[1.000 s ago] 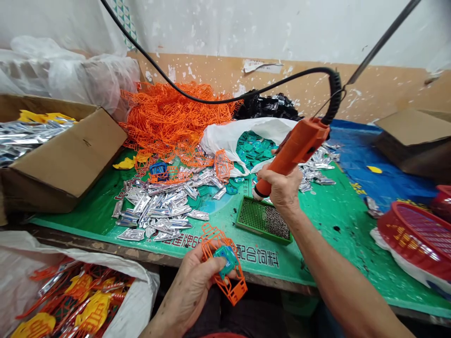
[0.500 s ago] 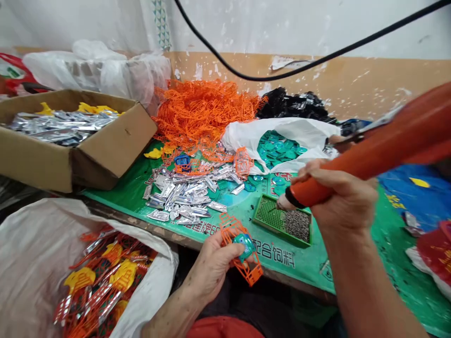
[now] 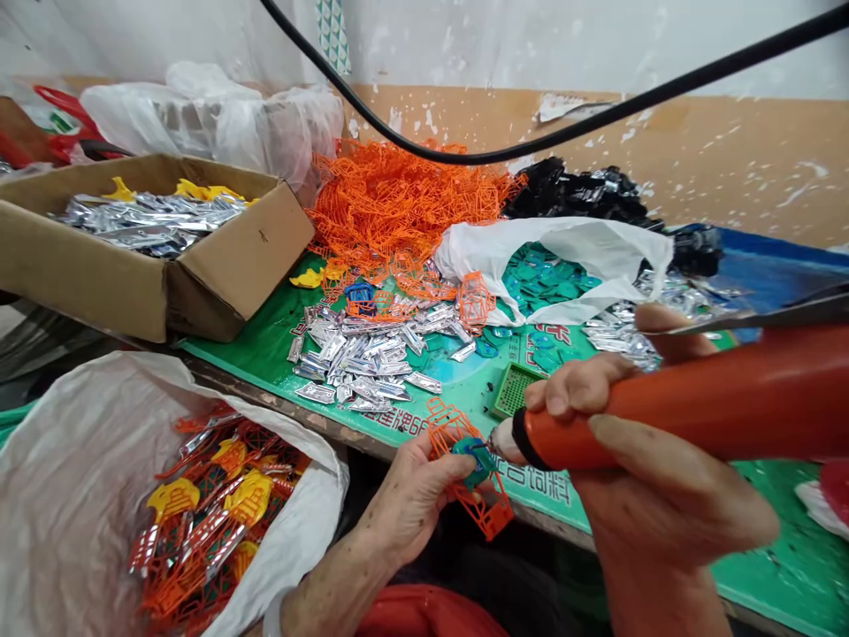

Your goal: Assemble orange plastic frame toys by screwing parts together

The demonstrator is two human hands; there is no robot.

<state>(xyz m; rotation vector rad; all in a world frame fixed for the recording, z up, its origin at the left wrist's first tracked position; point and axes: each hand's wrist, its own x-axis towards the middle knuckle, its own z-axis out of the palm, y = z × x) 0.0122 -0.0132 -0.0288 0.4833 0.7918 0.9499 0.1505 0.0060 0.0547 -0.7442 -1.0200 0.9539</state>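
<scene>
Fingers of the left hand [image 3: 412,494] pinch an orange frame [image 3: 499,517] and teal piece [image 3: 483,469] by the near edge of the green tabletop [image 3: 762,548]; the right hand [image 3: 669,491] grips an orange screwdriver [image 3: 730,398], tip at the piece. Tangled orange frames [image 3: 411,199] line the far edge, before a flaking wall [image 3: 730,150].

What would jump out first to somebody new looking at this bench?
Probably the big orange power tool in the right hand, reaching in from the right edge toward the green piece and orange frame in the left hand. Next, the tangled heap of orange frames at the back of the table, near a white bag of green pieces.
</scene>
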